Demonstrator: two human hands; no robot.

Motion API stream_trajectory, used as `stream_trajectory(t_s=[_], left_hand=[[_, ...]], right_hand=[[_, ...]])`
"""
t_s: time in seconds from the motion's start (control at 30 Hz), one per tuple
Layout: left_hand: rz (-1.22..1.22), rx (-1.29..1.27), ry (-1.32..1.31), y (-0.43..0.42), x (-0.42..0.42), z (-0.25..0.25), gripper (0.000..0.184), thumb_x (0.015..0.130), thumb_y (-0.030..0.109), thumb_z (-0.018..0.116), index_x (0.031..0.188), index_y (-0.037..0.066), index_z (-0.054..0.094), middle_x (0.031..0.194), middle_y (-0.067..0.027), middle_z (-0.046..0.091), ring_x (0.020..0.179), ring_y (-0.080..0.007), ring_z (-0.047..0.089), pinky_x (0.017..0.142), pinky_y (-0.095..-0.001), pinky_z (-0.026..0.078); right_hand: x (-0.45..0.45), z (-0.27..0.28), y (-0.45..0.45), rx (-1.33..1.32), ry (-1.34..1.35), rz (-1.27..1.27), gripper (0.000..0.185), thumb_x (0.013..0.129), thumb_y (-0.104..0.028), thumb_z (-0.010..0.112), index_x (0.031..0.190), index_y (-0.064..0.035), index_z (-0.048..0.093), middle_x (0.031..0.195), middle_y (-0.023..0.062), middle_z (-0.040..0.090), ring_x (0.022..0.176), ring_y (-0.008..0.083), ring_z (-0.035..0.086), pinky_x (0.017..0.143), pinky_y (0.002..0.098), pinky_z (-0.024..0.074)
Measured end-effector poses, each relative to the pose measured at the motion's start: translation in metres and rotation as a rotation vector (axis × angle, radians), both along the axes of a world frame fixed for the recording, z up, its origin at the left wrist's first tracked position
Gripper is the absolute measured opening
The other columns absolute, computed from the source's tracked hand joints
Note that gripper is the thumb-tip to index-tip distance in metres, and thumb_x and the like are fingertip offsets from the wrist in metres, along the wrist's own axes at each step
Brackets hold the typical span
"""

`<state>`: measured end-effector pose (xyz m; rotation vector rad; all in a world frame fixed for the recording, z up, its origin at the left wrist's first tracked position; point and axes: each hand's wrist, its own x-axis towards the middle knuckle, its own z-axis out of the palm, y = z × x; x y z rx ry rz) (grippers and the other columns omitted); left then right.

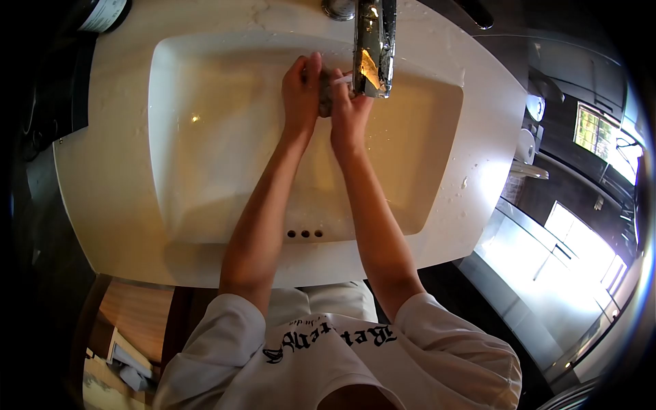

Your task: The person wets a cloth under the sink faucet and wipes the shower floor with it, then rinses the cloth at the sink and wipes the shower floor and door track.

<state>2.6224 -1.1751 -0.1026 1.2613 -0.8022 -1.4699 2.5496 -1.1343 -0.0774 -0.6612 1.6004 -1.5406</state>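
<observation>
My left hand (301, 92) is over the back of the white sink (205, 137), its fingers curled against a small greyish, mottled item (326, 102). On the other side of that item, my right hand (352, 113) grips it too, just under the end of the metal faucet (374, 48). The item sits between both palms, partly covered by the fingers, and I cannot make out exactly what it is. The faucet's tip hides part of my right fingers.
Water drops lie on the pale countertop (458, 205). A dark bottle with a white label (104, 15) stands at the back left, near a black box (74, 82). Three overflow holes (305, 234) mark the sink's near wall. A glass panel (533, 266) is at the right.
</observation>
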Motion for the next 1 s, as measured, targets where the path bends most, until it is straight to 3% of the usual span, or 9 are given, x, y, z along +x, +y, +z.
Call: stream_trajectory(t_s=[0.07,0.2,0.3,0.37,0.43,0.6,0.7,0.77,1.0], left_hand=[[-0.032,0.085,-0.062,0.004,0.003,0.011,0.042,0.107,0.030,0.062,0.078,0.000,0.056,0.064,-0.0024,0.050,0.062,-0.0093,0.043,0.057,-0.0310,0.039],[-0.029,-0.153,-0.190,0.024,-0.008,-0.013,0.044,0.105,0.035,0.063,0.081,-0.001,0.056,0.062,-0.0077,0.050,0.058,-0.0113,0.041,0.054,-0.0331,0.038],[-0.120,-0.060,-0.260,-0.001,0.010,-0.004,0.041,0.105,0.031,0.063,0.081,-0.001,0.057,0.061,-0.0093,0.052,0.056,-0.0125,0.042,0.053,-0.0342,0.039],[-0.119,-0.013,-0.205,0.009,0.011,0.008,0.040,0.105,0.029,0.062,0.080,-0.001,0.057,0.060,-0.0100,0.052,0.056,-0.0129,0.043,0.053,-0.0348,0.039],[-0.074,-0.009,-0.302,0.030,0.005,0.005,0.039,0.105,0.029,0.062,0.080,-0.001,0.056,0.061,-0.0079,0.052,0.057,-0.0116,0.044,0.054,-0.0335,0.039],[-0.166,-0.141,-0.132,0.025,0.023,0.009,0.036,0.107,0.030,0.062,0.084,0.005,0.050,0.070,0.0024,0.045,0.067,-0.0071,0.040,0.059,-0.0284,0.038],[-0.158,0.315,0.147,0.009,0.032,0.030,0.033,0.109,0.035,0.056,0.091,0.008,0.058,0.079,0.0042,0.052,0.072,-0.0053,0.045,0.062,-0.0256,0.040],[-0.158,0.392,0.175,0.011,0.030,0.036,0.029,0.110,0.034,0.054,0.096,0.009,0.061,0.082,0.0040,0.055,0.072,-0.0058,0.048,0.063,-0.0251,0.042],[-0.201,0.004,0.020,-0.001,0.032,-0.013,0.026,0.110,0.031,0.055,0.101,0.008,0.062,0.083,0.0029,0.058,0.075,-0.0045,0.052,0.062,-0.0245,0.044]], right_hand=[[0.007,0.004,-0.007,0.052,0.028,-0.015,0.026,0.091,-0.005,0.068,0.115,0.0051,0.064,0.102,0.0050,0.069,0.093,0.0098,0.060,0.082,0.0267,0.0509],[0.004,-0.008,-0.007,0.057,0.030,-0.080,0.023,0.093,-0.007,0.072,0.112,0.0038,0.065,0.098,0.0046,0.069,0.089,0.0107,0.061,0.077,0.0290,0.0521],[0.018,0.008,0.005,0.083,-0.080,-0.050,0.022,0.094,-0.008,0.071,0.112,0.0034,0.065,0.096,0.0046,0.068,0.089,0.0113,0.061,0.077,0.0294,0.0520],[0.016,-0.006,0.004,0.122,0.283,0.002,0.020,0.095,-0.008,0.068,0.111,0.0026,0.065,0.094,0.0035,0.066,0.086,0.0103,0.060,0.075,0.0279,0.0513],[0.003,-0.011,-0.009,0.125,0.263,0.013,0.020,0.094,-0.006,0.068,0.112,0.0012,0.064,0.094,0.0034,0.066,0.085,0.0095,0.059,0.074,0.0271,0.0507],[-0.001,-0.027,-0.017,0.004,-0.169,-0.112,0.021,0.093,-0.005,0.069,0.112,0.0002,0.063,0.097,0.0021,0.065,0.088,0.0093,0.059,0.075,0.0273,0.0507],[-0.002,-0.010,-0.013,-0.017,-0.389,-0.109,0.012,0.103,-0.013,0.065,0.106,-0.0079,0.055,0.095,-0.0014,0.057,0.083,0.0106,0.058,0.069,0.0292,0.0513],[0.000,-0.006,-0.013,-0.010,-0.499,-0.044,0.011,0.103,-0.012,0.064,0.102,-0.0120,0.054,0.091,-0.0034,0.053,0.082,0.0092,0.056,0.069,0.0287,0.0512],[-0.032,-0.012,-0.011,-0.049,-0.605,0.280,0.016,0.109,-0.028,0.058,0.106,-0.0139,0.053,0.098,-0.0018,0.057,0.092,0.0096,0.059,0.078,0.0288,0.0527]])
